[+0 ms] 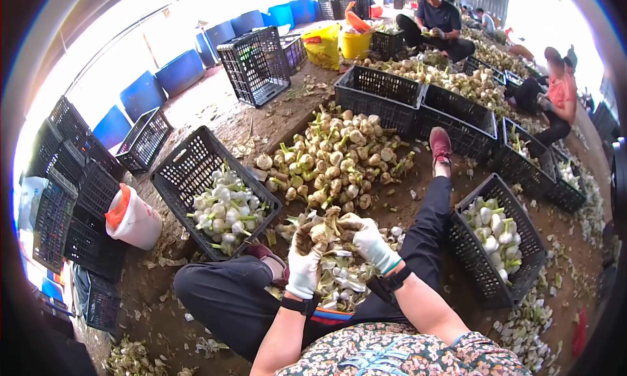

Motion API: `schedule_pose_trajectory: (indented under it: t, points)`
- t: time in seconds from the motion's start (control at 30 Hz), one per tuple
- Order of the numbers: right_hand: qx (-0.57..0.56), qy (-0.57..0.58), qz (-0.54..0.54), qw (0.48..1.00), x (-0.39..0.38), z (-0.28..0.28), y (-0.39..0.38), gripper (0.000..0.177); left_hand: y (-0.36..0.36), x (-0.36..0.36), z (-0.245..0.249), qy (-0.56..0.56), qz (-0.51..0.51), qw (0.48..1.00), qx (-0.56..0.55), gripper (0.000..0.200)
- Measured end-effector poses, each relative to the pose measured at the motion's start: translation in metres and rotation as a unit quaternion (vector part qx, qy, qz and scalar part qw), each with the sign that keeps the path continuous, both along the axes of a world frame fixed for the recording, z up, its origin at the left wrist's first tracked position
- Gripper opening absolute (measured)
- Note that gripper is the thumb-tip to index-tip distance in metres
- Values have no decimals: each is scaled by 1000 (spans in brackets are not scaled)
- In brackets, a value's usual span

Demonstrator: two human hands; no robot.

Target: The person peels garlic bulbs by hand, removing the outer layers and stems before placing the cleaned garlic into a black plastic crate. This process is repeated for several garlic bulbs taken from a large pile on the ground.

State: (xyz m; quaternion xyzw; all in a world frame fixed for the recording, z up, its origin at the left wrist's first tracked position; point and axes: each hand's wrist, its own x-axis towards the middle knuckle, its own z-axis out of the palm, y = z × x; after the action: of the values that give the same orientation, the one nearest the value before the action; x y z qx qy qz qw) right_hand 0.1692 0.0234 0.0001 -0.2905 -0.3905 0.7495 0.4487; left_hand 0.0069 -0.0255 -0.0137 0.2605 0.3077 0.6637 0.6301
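Both hands wear white gloves with dirt-darkened fingers. My left hand point(304, 262) is closed round a garlic bulb point(324, 230) with brown, dry outer skin, held over my lap. My right hand point(369, 240) has its fingers closed at the bulb's right side; they partly hide what they pinch. Just beyond the hands lies a heap of unpeeled garlic bulbs point(339, 157) with cut green stems. Loose garlic skins point(343, 281) cover the ground between my legs. Left of the hands, a tilted black crate point(196, 155) holds clean white garlic point(228, 209).
At the right stands another black crate point(460, 255) with white garlic. Several black crates point(379, 92) line the far side of the heap. A white bucket point(139, 222) stands at left. Two people point(437, 23) sit farther back among garlic. My outstretched leg point(428, 226) borders the heap.
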Motion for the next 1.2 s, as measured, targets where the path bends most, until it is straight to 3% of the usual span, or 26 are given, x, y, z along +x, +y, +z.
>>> schedule_pose_trajectory:
  t: [0.07, 0.1, 0.23, 0.27, 0.33, 0.4, 0.47, 0.5, 0.57, 0.6, 0.63, 0.67, 0.7, 0.8, 0.87, 0.93, 1.13, 1.2]
  points:
    - [-38, 4, -16, 999, 3, 6, -2, 26, 4, 1, -4, 127, 56, 990, 38, 49]
    - [4, -47, -11, 999, 1, 8, -2, 34, 5, 1, -8, 152, 75, 984, 60, 50]
    - [29, -109, -52, 992, -14, 11, -9, 28, 2, 6, -5, 251, 90, 962, 57, 49]
    - [29, -108, -53, 992, -13, 7, -6, 28, 2, 6, -5, 251, 90, 962, 58, 49]
    - [-81, -15, -50, 995, -9, 3, -1, 21, 1, 4, -5, 254, 82, 961, 72, 50]
    - [-77, -44, -51, 995, -6, 1, 2, 23, 0, 3, -4, 243, 71, 965, 73, 50]
    - [22, -228, -56, 972, -3, 3, 3, 24, 0, 5, -4, 230, 59, 969, 73, 49]
    - [21, -229, -56, 972, -3, 4, 3, 24, 0, 5, -3, 195, 50, 977, 69, 48]
    - [196, -438, -124, 868, -4, 6, 0, 32, 1, 4, -4, 132, 42, 988, 69, 45]
    - [196, -438, -125, 869, -3, 5, 0, 32, 1, 4, -4, 133, 42, 988, 70, 45]
    - [119, -284, -93, 947, -2, 8, 0, 31, 1, 4, -3, 113, 44, 991, 55, 44]
    - [37, -121, -56, 990, -2, 10, 0, 30, 1, 4, -2, 94, 45, 994, 39, 43]
    - [18, -33, -32, 999, -2, 12, -2, 30, 1, 4, -1, 121, 53, 991, 36, 45]
    - [41, -65, -68, 995, -14, -25, 8, 30, 1, 8, -4, 167, 53, 981, 78, 47]
    - [37, -70, -84, 993, -21, 11, -8, 29, 1, 11, -4, 163, 58, 983, 68, 50]
    - [-26, -29, -67, 997, -23, 18, -13, 26, 1, 9, -4, 175, 75, 979, 73, 50]
    - [-53, 37, -40, 997, -20, 17, -12, 24, 0, 8, -5, 193, 71, 976, 75, 50]
    - [58, -116, -92, 987, -23, 11, -9, 24, 1, 10, -5, 214, 61, 971, 91, 49]
